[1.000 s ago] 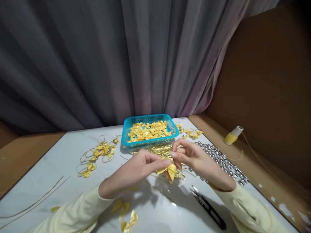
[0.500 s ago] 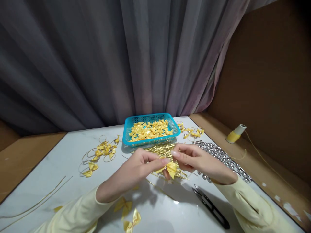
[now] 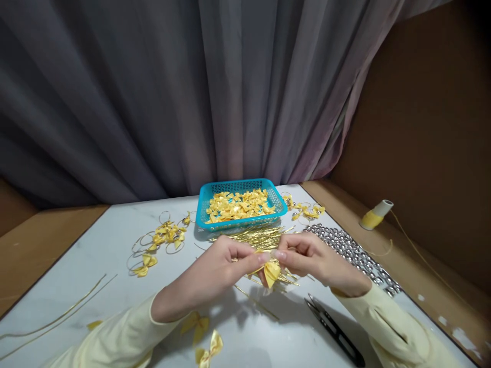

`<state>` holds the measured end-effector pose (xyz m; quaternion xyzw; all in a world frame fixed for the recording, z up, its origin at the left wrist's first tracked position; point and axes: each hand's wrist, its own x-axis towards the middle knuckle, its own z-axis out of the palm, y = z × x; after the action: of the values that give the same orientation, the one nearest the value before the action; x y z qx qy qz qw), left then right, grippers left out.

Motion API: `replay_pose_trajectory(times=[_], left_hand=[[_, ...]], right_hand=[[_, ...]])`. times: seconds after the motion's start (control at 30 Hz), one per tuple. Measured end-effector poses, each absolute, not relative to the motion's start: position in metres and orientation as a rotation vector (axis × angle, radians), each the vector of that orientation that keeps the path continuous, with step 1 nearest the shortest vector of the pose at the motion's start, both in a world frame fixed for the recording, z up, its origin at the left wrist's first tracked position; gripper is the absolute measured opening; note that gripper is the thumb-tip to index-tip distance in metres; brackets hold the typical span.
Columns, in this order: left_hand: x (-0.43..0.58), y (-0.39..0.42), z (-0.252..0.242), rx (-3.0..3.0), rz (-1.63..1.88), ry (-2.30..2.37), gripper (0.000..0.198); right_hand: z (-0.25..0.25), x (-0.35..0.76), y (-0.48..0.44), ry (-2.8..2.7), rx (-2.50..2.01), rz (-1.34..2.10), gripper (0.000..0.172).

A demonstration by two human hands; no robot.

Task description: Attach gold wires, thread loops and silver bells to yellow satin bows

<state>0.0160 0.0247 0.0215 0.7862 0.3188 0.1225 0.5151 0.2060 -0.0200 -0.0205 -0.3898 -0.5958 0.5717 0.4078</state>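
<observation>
A yellow bow (image 3: 271,275) is sticking out from the left hand (image 3: 226,263), which is pinching it; the right hand (image 3: 312,258) is meeting thumb to finger just beside it — on what, I cannot tell — while gold wires (image 3: 249,236) are lying behind.

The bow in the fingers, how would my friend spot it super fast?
Find the blue basket on the white table. Nearer you, above the gold wires, the left hand pinches one yellow bow. Unlike the other bows, it is in a hand.
</observation>
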Motion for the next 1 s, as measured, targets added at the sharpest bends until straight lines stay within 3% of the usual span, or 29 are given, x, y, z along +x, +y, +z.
replay_pose_trajectory(times=[0.27,0.57,0.73,0.83,0.93,1.0], left_hand=[[0.012,0.020,0.019,2.058,0.374,0.757,0.039],[0.014,0.020,0.016,2.157,0.528,0.721,0.033],[0.012,0.025,0.007,2.521,0.886,0.735,0.016],[0.008,0.027,0.010,2.559,1.126,0.962,0.018],[0.009,0.024,0.012,2.423,0.836,0.956,0.026],[0.012,0.021,0.010,2.281,0.623,0.889,0.030]], right_hand=[[-0.011,0.201,-0.032,-1.690,-1.057,1.261,0.029],[-0.004,0.204,-0.040,-1.916,-1.112,0.935,0.027],[-0.009,0.193,-0.045,-2.068,-1.152,0.513,0.022],[-0.017,0.191,-0.045,-2.088,-1.213,0.001,0.021],[-0.028,0.187,-0.042,-2.069,-1.218,-0.523,0.020],[-0.036,0.182,-0.039,-2.098,-1.235,-0.685,0.017]])
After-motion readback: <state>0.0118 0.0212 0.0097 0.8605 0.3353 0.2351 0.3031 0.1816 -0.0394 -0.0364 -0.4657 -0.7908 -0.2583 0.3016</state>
